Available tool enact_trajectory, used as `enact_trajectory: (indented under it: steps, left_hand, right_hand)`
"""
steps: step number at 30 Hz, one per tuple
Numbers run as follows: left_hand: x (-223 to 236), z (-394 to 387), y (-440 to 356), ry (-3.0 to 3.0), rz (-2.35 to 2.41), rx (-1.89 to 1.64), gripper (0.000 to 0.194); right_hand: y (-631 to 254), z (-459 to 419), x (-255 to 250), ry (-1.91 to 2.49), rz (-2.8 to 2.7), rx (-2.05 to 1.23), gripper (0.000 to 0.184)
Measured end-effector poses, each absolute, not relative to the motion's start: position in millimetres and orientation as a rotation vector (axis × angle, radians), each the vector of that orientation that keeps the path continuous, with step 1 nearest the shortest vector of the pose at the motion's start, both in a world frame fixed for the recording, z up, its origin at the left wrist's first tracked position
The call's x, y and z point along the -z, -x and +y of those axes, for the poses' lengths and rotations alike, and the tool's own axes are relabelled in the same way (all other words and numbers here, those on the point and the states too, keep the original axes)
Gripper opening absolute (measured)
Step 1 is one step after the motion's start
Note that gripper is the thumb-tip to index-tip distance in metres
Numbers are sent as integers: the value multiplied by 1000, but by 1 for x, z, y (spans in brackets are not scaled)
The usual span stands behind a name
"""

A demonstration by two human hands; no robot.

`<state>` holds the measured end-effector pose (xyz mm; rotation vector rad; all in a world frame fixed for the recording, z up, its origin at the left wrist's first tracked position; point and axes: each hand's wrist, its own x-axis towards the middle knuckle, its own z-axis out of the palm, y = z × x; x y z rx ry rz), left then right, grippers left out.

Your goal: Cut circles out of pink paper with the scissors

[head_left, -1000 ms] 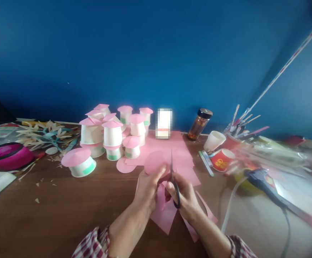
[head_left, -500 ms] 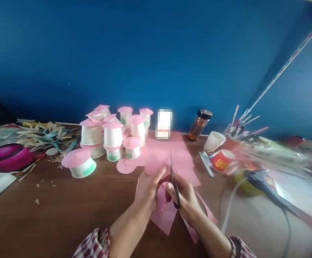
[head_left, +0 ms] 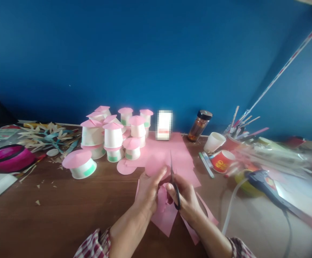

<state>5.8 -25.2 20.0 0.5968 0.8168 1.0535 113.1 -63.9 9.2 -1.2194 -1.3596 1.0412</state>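
My left hand point(head_left: 149, 190) is closed on a round piece of pink paper point(head_left: 156, 163), its thumb lying on top. Black-handled scissors point(head_left: 176, 193) are gripped in my right hand point(head_left: 185, 195), their blades pointing away from me along the right edge of that round. Whether the blades touch the paper I cannot tell. Beneath my hands lie pink paper offcuts point(head_left: 166, 224). Beyond them spread larger pink sheets point(head_left: 182, 147), with a loose pink disc point(head_left: 126, 167) at their left. Paper cups with pink cone roofs point(head_left: 113, 136) stand stacked at the left.
At the right lie a red paper cup point(head_left: 221, 161), a white cup point(head_left: 214, 141) and a corded glue gun point(head_left: 263, 181). A jar of dark liquid point(head_left: 199, 125) leans by the blue wall. On the left are a magenta bowl-shaped item point(head_left: 10, 157) and wood shavings point(head_left: 51, 134).
Very little differs. The whole view has shifted slightly, with things appearing a few pixels lower. Both hands keep the same hold on the paper and scissors.
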Motion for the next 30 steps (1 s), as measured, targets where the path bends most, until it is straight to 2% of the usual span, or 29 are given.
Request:
enact_trajectory:
  steps: [12, 30]
  left_hand:
    - [-18, -25, -5, -572, 797, -1039, 30]
    - [-20, -27, -7, -523, 871, -1114, 32]
  right_hand:
    - [-113, -63, -16, 1257, -1322, -1063, 32]
    - [-112, -63, -9, 1262, -1342, -1101, 28]
